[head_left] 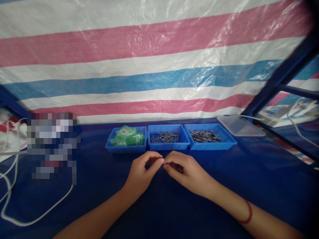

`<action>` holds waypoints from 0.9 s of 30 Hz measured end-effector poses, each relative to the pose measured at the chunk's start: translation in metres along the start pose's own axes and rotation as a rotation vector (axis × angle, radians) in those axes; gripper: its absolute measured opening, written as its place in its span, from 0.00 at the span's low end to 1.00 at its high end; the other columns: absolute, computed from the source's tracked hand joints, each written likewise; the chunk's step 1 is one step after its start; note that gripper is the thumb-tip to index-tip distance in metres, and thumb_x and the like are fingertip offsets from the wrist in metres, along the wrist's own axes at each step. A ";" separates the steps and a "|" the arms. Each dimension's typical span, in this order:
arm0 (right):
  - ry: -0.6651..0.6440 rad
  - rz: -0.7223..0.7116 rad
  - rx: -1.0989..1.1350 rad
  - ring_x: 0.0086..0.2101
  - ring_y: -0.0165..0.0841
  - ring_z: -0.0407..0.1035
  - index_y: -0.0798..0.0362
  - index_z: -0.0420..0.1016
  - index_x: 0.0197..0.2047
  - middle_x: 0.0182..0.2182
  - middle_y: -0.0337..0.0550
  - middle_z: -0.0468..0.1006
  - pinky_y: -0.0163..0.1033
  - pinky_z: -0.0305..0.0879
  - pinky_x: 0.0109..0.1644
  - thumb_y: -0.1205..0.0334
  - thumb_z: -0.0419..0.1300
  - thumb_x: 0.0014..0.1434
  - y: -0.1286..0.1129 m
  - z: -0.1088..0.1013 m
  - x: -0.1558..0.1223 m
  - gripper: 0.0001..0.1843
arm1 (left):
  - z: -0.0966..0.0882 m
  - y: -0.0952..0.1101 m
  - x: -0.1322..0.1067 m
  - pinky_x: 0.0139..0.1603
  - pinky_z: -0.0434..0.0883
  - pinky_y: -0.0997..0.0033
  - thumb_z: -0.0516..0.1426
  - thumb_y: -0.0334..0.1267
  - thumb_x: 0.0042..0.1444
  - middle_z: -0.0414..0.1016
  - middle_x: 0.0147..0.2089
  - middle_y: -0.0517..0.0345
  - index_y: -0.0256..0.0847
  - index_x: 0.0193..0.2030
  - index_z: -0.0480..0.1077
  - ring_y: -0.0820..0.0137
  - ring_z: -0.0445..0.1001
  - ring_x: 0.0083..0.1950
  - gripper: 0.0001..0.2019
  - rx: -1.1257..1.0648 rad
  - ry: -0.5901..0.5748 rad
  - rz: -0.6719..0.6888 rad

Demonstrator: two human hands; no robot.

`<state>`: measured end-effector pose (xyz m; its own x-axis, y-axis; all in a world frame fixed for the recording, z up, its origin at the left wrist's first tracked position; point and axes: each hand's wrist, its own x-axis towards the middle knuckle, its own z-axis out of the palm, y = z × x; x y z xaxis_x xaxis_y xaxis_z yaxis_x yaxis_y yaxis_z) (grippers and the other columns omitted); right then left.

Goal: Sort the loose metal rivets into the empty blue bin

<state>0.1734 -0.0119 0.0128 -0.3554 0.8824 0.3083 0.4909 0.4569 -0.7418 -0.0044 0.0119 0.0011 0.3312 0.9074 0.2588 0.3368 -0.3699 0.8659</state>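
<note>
My left hand (145,169) and my right hand (189,171) meet fingertip to fingertip just in front of the middle bin. Thumb and forefinger are pinched together on each hand. A tiny shiny bit (164,162) shows where the fingertips touch, too small to name. Under the curled right fingers a small dark, thin piece (179,170) is partly visible. Beyond the hands stand three blue bins: the left bin (127,150) holds small green plastic bags, the middle bin (170,146) thin silvery metal pins, and the right bin (214,146) darker slender metal pieces.
A clear plastic lid (241,126) lies right of the bins. White cable (37,221) loops over the blue table (159,212) at the left, beside a pixelated area. Behind hangs a striped plastic sheet (139,83), with a blue metal frame (276,88) at the right.
</note>
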 end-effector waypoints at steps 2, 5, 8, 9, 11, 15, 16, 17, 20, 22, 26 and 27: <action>0.020 0.001 0.015 0.27 0.28 0.65 0.51 0.73 0.34 0.28 0.39 0.72 0.34 0.60 0.30 0.68 0.55 0.59 0.001 0.000 0.001 0.07 | 0.000 0.001 0.000 0.38 0.69 0.73 0.57 0.38 0.57 0.77 0.35 0.59 0.41 0.38 0.73 0.70 0.74 0.35 0.06 0.000 -0.006 0.001; 0.060 0.012 0.025 0.26 0.28 0.64 0.51 0.73 0.33 0.27 0.38 0.71 0.33 0.60 0.29 0.68 0.57 0.58 0.003 0.000 0.001 0.05 | 0.000 0.001 0.001 0.38 0.69 0.73 0.57 0.38 0.57 0.77 0.35 0.59 0.40 0.38 0.73 0.70 0.74 0.36 0.06 -0.006 -0.004 0.001; 0.086 0.031 0.025 0.26 0.28 0.64 0.52 0.73 0.32 0.27 0.39 0.71 0.34 0.61 0.29 0.67 0.58 0.56 0.005 -0.002 0.002 0.03 | 0.000 0.001 0.001 0.39 0.69 0.73 0.56 0.38 0.58 0.76 0.36 0.58 0.41 0.39 0.72 0.69 0.74 0.37 0.06 -0.012 -0.001 0.004; 0.092 0.036 0.025 0.26 0.28 0.64 0.51 0.73 0.32 0.27 0.39 0.72 0.34 0.61 0.29 0.67 0.58 0.56 0.005 -0.003 0.002 0.03 | 0.000 0.000 0.001 0.39 0.69 0.73 0.56 0.38 0.58 0.76 0.36 0.58 0.41 0.40 0.72 0.69 0.74 0.37 0.06 -0.010 0.001 0.003; 0.105 0.040 0.031 0.26 0.29 0.64 0.51 0.73 0.32 0.28 0.39 0.72 0.34 0.61 0.29 0.66 0.58 0.57 0.006 -0.005 0.002 0.03 | 0.000 -0.001 0.001 0.39 0.69 0.72 0.56 0.38 0.58 0.76 0.36 0.58 0.41 0.40 0.72 0.69 0.74 0.37 0.06 -0.008 0.006 0.002; 0.141 0.046 0.045 0.27 0.29 0.65 0.52 0.73 0.32 0.28 0.40 0.73 0.34 0.62 0.30 0.62 0.58 0.59 0.003 -0.007 0.002 0.05 | 0.000 -0.003 0.001 0.38 0.69 0.72 0.56 0.38 0.58 0.75 0.34 0.58 0.40 0.39 0.71 0.69 0.73 0.36 0.06 -0.001 -0.005 -0.004; 0.145 0.045 0.048 0.27 0.30 0.66 0.52 0.72 0.33 0.28 0.40 0.73 0.35 0.62 0.30 0.61 0.57 0.60 0.002 -0.007 0.002 0.06 | 0.000 -0.003 0.001 0.38 0.69 0.72 0.55 0.39 0.58 0.75 0.34 0.58 0.40 0.39 0.71 0.69 0.72 0.35 0.06 0.005 -0.012 -0.007; 0.145 0.040 0.048 0.28 0.30 0.66 0.51 0.72 0.33 0.28 0.40 0.73 0.35 0.62 0.30 0.60 0.56 0.60 0.000 -0.007 0.002 0.07 | 0.000 -0.004 0.001 0.37 0.69 0.73 0.55 0.39 0.58 0.75 0.34 0.58 0.40 0.39 0.71 0.69 0.72 0.35 0.06 0.014 -0.023 -0.009; 0.154 0.013 0.008 0.27 0.30 0.66 0.52 0.72 0.34 0.27 0.40 0.73 0.35 0.62 0.31 0.59 0.53 0.62 -0.002 -0.015 0.004 0.09 | 0.001 -0.002 0.002 0.38 0.68 0.73 0.55 0.39 0.59 0.75 0.35 0.59 0.41 0.40 0.71 0.70 0.72 0.35 0.06 0.039 -0.069 -0.008; 0.223 0.018 -0.059 0.27 0.30 0.66 0.52 0.72 0.33 0.27 0.40 0.73 0.35 0.62 0.31 0.59 0.53 0.62 0.002 -0.029 0.005 0.10 | 0.003 0.000 0.002 0.39 0.68 0.73 0.55 0.39 0.59 0.76 0.37 0.59 0.42 0.43 0.70 0.70 0.73 0.36 0.08 0.057 -0.102 -0.002; 0.486 0.174 -0.262 0.26 0.32 0.67 0.53 0.73 0.33 0.26 0.41 0.74 0.36 0.61 0.30 0.58 0.54 0.60 0.033 -0.073 0.006 0.10 | 0.005 0.003 0.002 0.44 0.68 0.70 0.55 0.37 0.59 0.75 0.40 0.57 0.43 0.46 0.70 0.68 0.73 0.41 0.09 0.164 -0.195 0.066; 0.543 0.246 -0.336 0.25 0.33 0.66 0.53 0.74 0.34 0.25 0.40 0.74 0.37 0.60 0.29 0.58 0.53 0.60 0.043 -0.084 0.006 0.11 | 0.006 0.004 0.003 0.46 0.68 0.69 0.55 0.36 0.59 0.75 0.41 0.56 0.43 0.46 0.70 0.67 0.73 0.43 0.09 0.204 -0.222 0.094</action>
<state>0.2597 0.0226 0.0328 0.2042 0.8564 0.4742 0.7576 0.1685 -0.6306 0.0030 0.0117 0.0023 0.5459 0.8099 0.2146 0.4582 -0.5031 0.7328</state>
